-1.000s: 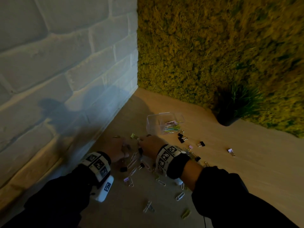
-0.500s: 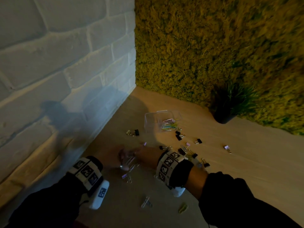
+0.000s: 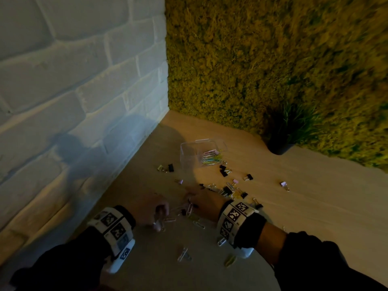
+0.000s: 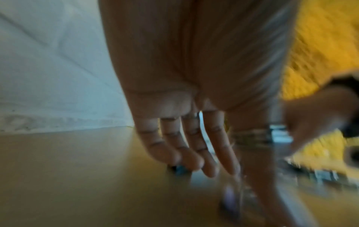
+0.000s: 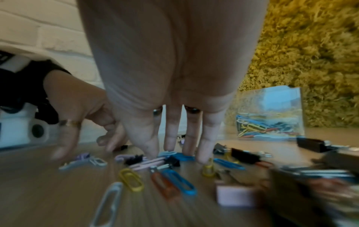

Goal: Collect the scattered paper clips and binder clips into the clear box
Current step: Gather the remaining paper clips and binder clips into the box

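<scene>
Reaching down, both hands, the left hand (image 3: 154,210) and right hand (image 3: 204,203), press straight, spread fingers onto scattered paper clips (image 5: 170,176), gripping nothing, near the clear box (image 3: 199,154).

The wooden surface (image 3: 304,206) carries a clear box (image 3: 189,156) at twelve o'clock, black binder clips (image 3: 223,171) just beside it at one, a lilac binder clip (image 3: 283,184) at three, and paper clips (image 3: 198,224) scattered toward six.
</scene>
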Demonstrator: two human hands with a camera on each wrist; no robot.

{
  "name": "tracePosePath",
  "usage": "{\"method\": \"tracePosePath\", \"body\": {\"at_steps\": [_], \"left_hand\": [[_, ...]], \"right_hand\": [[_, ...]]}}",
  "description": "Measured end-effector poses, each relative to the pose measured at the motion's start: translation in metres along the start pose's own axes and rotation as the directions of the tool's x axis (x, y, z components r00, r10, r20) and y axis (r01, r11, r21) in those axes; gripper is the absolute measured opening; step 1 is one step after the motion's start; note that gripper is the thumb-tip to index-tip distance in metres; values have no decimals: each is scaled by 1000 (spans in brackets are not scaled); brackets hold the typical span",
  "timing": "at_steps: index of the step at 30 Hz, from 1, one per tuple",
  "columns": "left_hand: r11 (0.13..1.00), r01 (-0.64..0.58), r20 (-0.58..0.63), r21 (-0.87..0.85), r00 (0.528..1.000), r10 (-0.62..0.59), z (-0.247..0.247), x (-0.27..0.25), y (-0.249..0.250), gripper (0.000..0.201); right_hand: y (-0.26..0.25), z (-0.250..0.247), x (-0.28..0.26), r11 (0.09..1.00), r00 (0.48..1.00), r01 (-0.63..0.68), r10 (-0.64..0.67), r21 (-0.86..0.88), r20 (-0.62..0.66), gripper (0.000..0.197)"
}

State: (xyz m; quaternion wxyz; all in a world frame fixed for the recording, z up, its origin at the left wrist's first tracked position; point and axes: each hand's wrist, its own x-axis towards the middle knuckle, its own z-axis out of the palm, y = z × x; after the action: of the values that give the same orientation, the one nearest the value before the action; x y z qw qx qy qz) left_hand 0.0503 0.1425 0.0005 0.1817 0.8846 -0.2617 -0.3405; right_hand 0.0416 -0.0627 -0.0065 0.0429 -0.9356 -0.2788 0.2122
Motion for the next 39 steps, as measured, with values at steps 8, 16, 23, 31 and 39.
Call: {"method": "tracePosePath", "body": {"at_steps": [8, 16, 23, 31, 39], "left_hand": [[990, 93, -35, -104, 995, -97, -5, 1, 6, 25], [998, 63, -87, -27, 994, -65, -2, -3, 0, 27], [1000, 25, -128, -6, 991, -25, 18, 5, 7, 26], [991, 16, -211, -134, 977, -44, 34, 15, 30, 22], [972, 21, -172, -232, 983, -62, 30, 25, 48, 29]], "right_hand": [[-15, -7, -11, 991, 998, -59, 57, -120, -23, 38], [-23, -18, 2, 995, 990, -97, 97, -2, -105, 29], [-14, -20, 16, 998, 998, -51, 51, 33, -21, 35], [10, 22, -34, 999, 998, 42, -42, -4, -43, 26], [20, 23, -36, 996, 990, 14, -1, 89, -141, 35]]}}
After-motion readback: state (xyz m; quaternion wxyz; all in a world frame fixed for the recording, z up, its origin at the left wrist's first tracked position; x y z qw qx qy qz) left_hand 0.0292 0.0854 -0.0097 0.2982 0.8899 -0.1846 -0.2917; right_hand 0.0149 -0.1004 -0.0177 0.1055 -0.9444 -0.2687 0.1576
